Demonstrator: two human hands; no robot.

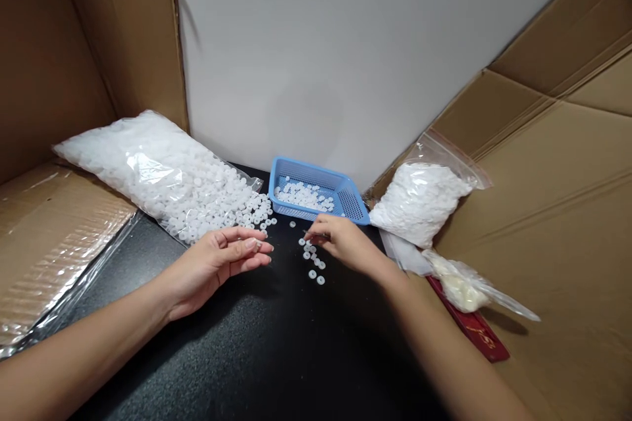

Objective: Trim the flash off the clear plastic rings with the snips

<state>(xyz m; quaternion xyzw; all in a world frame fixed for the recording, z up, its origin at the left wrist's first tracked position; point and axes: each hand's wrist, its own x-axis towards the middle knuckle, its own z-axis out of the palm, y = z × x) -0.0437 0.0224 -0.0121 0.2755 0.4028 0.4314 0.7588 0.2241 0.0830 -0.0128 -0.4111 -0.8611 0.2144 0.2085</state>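
Observation:
My left hand (pixel 230 253) hovers over the black tabletop beside the loose white discs. Its thumb presses against the index finger, and a small pale piece seems to show at the tips, too small to name. Fingers of my right hand (pixel 340 240) are bent together in a pinch just in front of the basket, and what they hold is hidden. Close under those fingertips lie several small white plastic discs with centre holes (pixel 313 273). A blue perforated basket (pixel 353 200) behind the hands contains many similar discs (pixel 303 195).
A large clear bag of white discs (pixel 162 171) spills its contents at the left. On the right are a zip bag of white material (pixel 419 200), a smaller bag with cream-coloured contents (pixel 461 286) and a red flat item (pixel 469 325). Cardboard (pixel 557 210) flanks the black tabletop (pixel 276 355).

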